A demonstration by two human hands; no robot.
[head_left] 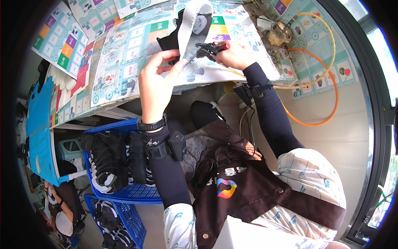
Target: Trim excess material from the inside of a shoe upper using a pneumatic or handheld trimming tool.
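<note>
At the worktable's front edge, my left hand (156,83) pinches the lower end of a white strip (187,31). The strip bends in a loop at the top, against a black piece with a grey inside (169,41), possibly a shoe part. Just right of it, my right hand (235,56) is wrapped round a black gun-shaped tool (207,50) with a red part. Its front end points left, toward the strip and my left fingers. A thin yellow hose (304,86) runs close by my right hand; where it joins is hidden.
Printed sheets cover the worktable (120,62). A crusted lump (280,34) sits at its right end, beside an orange hose (327,112). Below left, a blue basket (124,198) holds black shoes (108,162); another basket (134,220) is beneath. Another person (62,207) is far left.
</note>
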